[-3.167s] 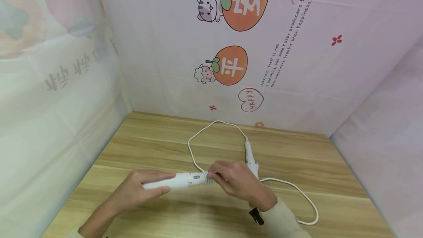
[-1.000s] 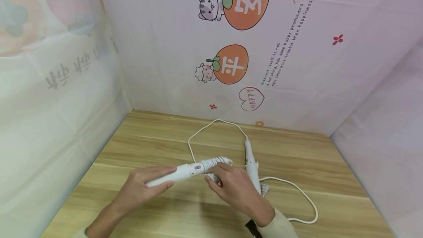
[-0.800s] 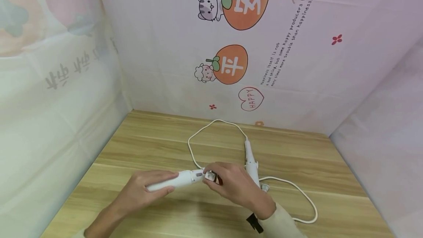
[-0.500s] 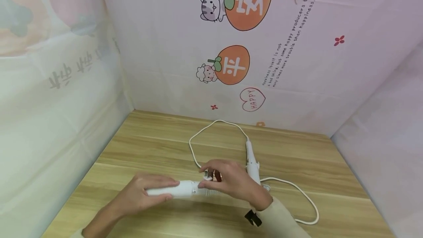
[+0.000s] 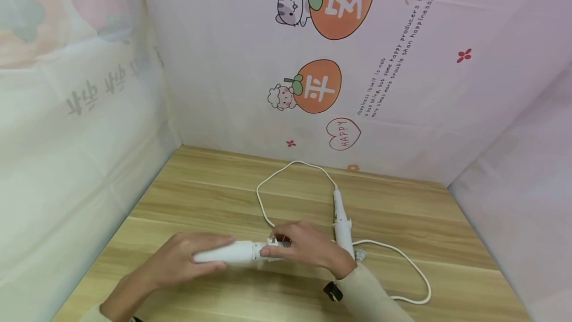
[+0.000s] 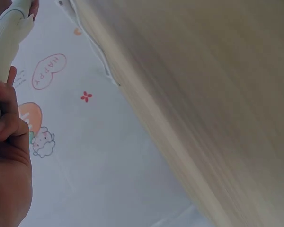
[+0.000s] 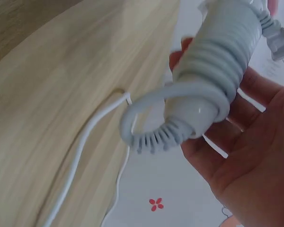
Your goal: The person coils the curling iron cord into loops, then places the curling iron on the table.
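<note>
A white hair-styling iron [image 5: 225,252] is held level above the table. My left hand [image 5: 176,260] grips its wide barrel, thumb on the near side, fingers on the far side; the left wrist view shows the same hand [image 6: 9,142] at its edge. Over the other end, my right hand [image 5: 308,248] pinches the power plug [image 7: 279,43] between thumb and forefinger. Its remaining fingers lie behind the handle in the right wrist view. The iron's cord [image 7: 213,61] is wound in tight coils round that handle, and a ribbed loop [image 7: 158,135] stands off its end.
A second white iron [image 5: 343,235] lies on the wooden table [image 5: 201,188], right of the hands. Its cord [image 5: 263,183] arcs towards the back wall. Another plug [image 5: 360,255] and a cord loop [image 5: 415,267] lie to its right. Printed cloth walls [image 5: 214,78] enclose the table.
The wound coils, in plain view a second ago, are now mostly covered by my right hand. That hand has brought the plug to the handle's switch end. My left hand keeps its grip.
</note>
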Action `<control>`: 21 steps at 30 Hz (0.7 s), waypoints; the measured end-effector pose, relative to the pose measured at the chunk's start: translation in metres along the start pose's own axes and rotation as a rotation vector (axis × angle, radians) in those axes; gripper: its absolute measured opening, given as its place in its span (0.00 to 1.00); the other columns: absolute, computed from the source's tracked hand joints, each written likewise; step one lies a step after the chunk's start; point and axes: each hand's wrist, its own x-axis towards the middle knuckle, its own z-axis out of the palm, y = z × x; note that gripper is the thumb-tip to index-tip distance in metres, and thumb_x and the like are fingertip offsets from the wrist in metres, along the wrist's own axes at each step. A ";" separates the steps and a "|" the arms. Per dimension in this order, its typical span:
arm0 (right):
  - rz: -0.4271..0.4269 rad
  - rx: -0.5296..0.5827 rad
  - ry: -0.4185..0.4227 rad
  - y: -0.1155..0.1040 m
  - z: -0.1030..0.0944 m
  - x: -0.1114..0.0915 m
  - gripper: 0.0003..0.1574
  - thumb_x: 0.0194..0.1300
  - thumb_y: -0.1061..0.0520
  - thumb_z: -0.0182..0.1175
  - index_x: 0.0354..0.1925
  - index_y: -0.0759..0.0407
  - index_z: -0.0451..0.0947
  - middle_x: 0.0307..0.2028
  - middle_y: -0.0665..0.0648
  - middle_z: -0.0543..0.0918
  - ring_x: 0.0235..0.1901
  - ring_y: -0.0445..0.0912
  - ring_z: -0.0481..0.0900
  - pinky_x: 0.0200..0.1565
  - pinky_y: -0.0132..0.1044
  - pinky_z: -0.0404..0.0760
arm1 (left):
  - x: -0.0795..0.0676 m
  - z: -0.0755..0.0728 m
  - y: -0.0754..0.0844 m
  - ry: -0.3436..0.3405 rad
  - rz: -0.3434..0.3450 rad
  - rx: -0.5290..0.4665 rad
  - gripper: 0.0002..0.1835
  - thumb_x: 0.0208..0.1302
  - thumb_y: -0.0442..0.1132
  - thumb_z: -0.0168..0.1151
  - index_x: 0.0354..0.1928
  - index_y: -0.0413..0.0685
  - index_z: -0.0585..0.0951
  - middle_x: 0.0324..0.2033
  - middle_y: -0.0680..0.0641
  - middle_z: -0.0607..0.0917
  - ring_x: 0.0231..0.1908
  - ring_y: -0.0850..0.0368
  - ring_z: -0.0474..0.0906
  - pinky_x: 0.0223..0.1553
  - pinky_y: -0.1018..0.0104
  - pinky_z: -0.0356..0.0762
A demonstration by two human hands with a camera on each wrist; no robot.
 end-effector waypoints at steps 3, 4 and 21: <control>0.035 0.002 0.031 -0.002 0.005 0.006 0.24 0.72 0.26 0.65 0.39 0.42 0.84 0.33 0.38 0.82 0.29 0.32 0.74 0.33 0.29 0.76 | -0.003 -0.004 -0.005 -0.027 -0.032 0.083 0.26 0.68 0.54 0.77 0.65 0.55 0.88 0.56 0.52 0.93 0.47 0.55 0.93 0.47 0.66 0.90; 0.050 -0.001 0.037 -0.002 0.007 0.008 0.25 0.72 0.26 0.65 0.41 0.43 0.84 0.34 0.39 0.84 0.30 0.33 0.76 0.35 0.30 0.78 | -0.004 -0.005 -0.007 -0.037 -0.046 0.096 0.27 0.68 0.53 0.77 0.66 0.56 0.87 0.56 0.51 0.93 0.47 0.55 0.93 0.45 0.65 0.90; 0.137 0.056 0.135 0.001 0.036 0.045 0.36 0.74 0.25 0.64 0.61 0.49 0.82 0.59 0.52 0.86 0.59 0.46 0.81 0.60 0.49 0.84 | -0.015 -0.021 -0.028 -0.233 -0.381 0.118 0.24 0.79 0.49 0.67 0.74 0.70 0.80 0.63 0.53 0.89 0.58 0.48 0.88 0.52 0.45 0.89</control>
